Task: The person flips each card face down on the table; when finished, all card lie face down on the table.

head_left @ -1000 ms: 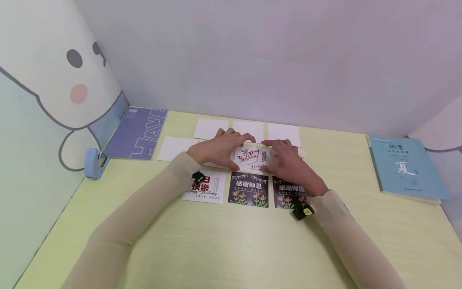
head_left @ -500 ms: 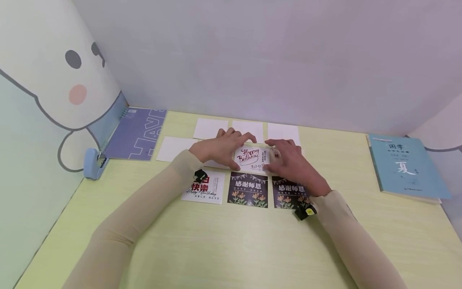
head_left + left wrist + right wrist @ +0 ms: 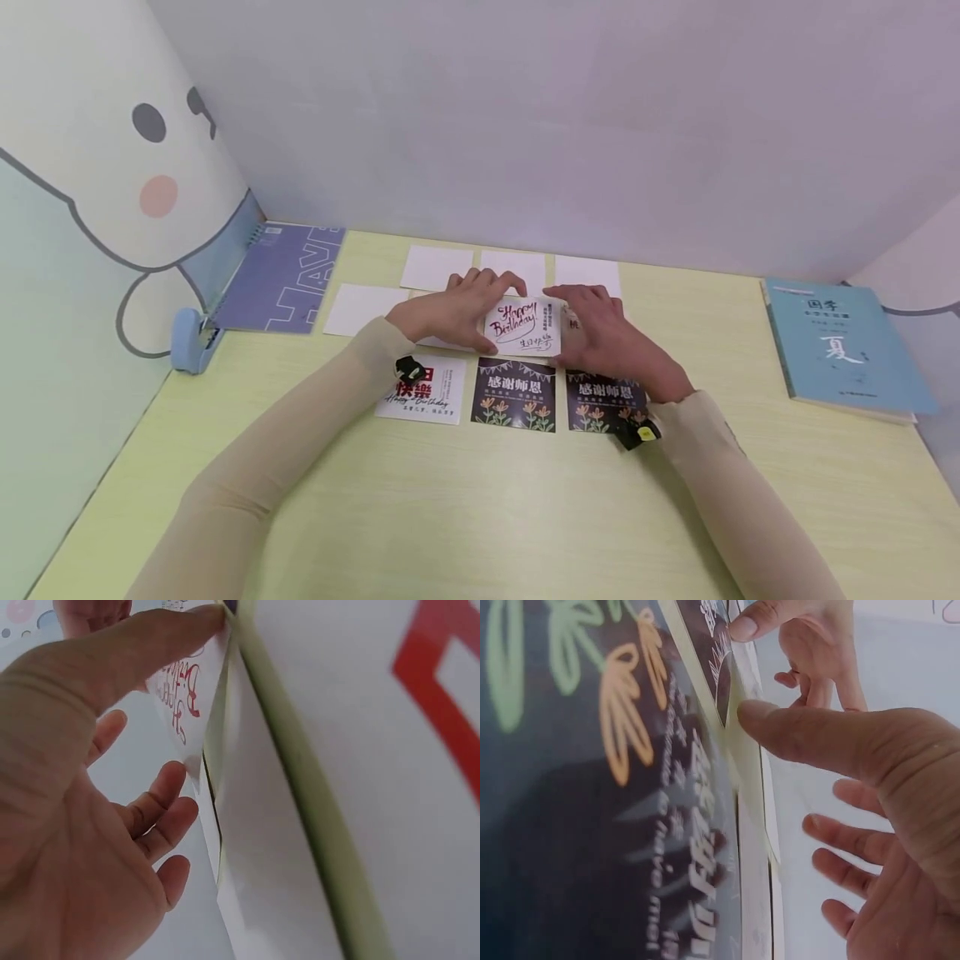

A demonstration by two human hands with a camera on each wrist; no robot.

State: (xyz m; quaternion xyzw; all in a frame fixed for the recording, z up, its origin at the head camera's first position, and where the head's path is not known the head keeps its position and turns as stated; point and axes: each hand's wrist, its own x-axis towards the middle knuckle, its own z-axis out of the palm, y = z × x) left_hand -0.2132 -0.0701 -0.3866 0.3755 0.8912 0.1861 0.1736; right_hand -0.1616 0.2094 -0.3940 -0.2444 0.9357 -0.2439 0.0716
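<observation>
A white card with red "Happy Birthday" lettering [image 3: 522, 327] is held between both hands in the head view, slightly tilted off the table. My left hand [image 3: 457, 312] grips its left side, thumb at the near edge and fingers at the far edge; the left wrist view shows the thumb [image 3: 172, 634] on the card's border. My right hand [image 3: 600, 333] holds the right side the same way, its thumb [image 3: 780, 727] at the near edge in the right wrist view. Beneath the right palm lies a partly hidden pale card [image 3: 572, 321].
In front lie a birthday card with red characters [image 3: 422, 396] and two dark flower cards [image 3: 514, 400] [image 3: 600, 407]. Several blank white cards [image 3: 437, 267] form rows behind. A purple notebook [image 3: 281, 279] and blue clip-like object [image 3: 189, 342] are left; a blue book [image 3: 843, 350] is right.
The Happy Birthday card has risen slightly and tilted between the hands. My right hand shifted a little right, then back against the card's edge. The other cards have stayed in place.
</observation>
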